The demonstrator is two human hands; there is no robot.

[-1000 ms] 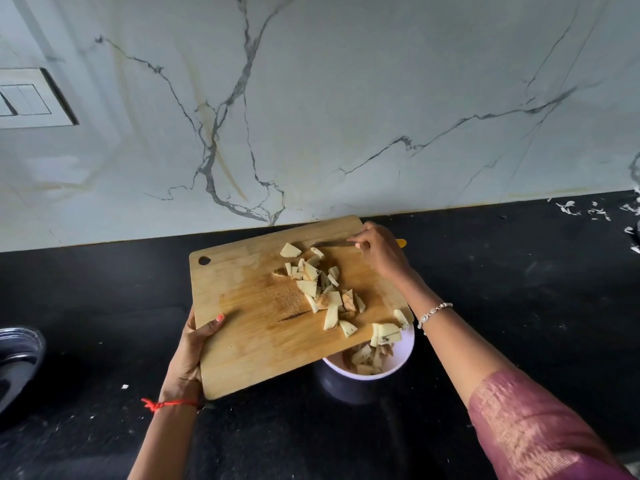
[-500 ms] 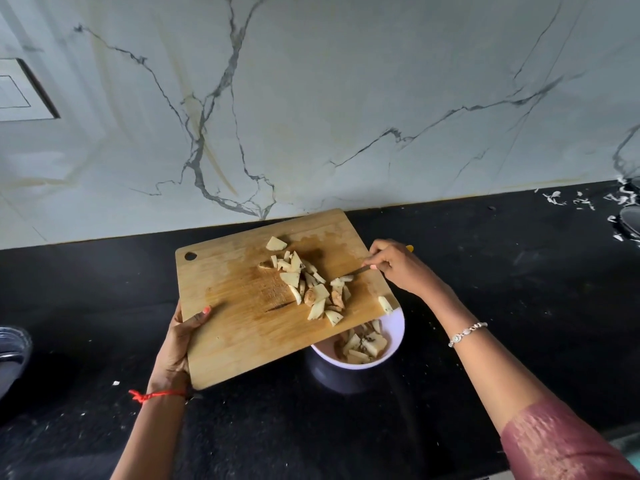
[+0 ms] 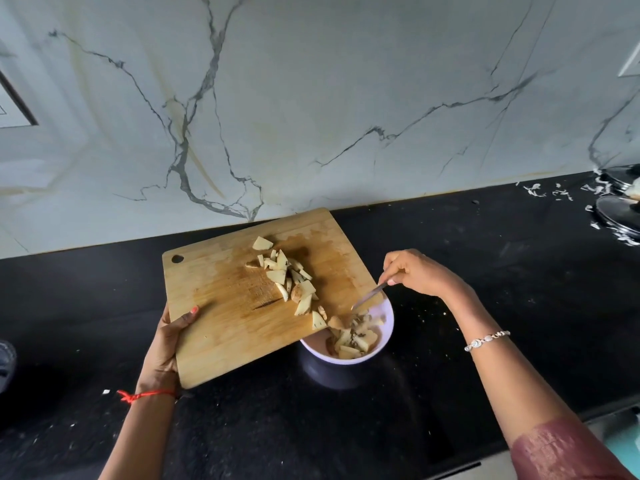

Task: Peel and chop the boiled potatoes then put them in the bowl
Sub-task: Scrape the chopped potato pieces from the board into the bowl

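Note:
A wooden chopping board [image 3: 221,306] is held tilted over a white bowl [image 3: 384,337] on the black counter. My left hand [image 3: 169,341] grips the board's near left edge, thumb on top. Several pale chopped potato pieces [image 3: 291,278] lie on the board's middle and slide toward its lower right corner. More potato pieces [image 3: 353,341] sit inside the bowl. My right hand [image 3: 419,275] grips a knife [image 3: 369,295], whose blade points down-left at the board's right edge just above the bowl.
The black counter [image 3: 485,254] runs under a white marble wall. Steel lids [image 3: 620,216] and white peel scraps [image 3: 540,192] lie at the far right. A steel vessel edge [image 3: 5,362] shows at the far left.
My right hand with the knife swept from the board's far edge down its right side to the bowl. More potato pieces dropped into the bowl.

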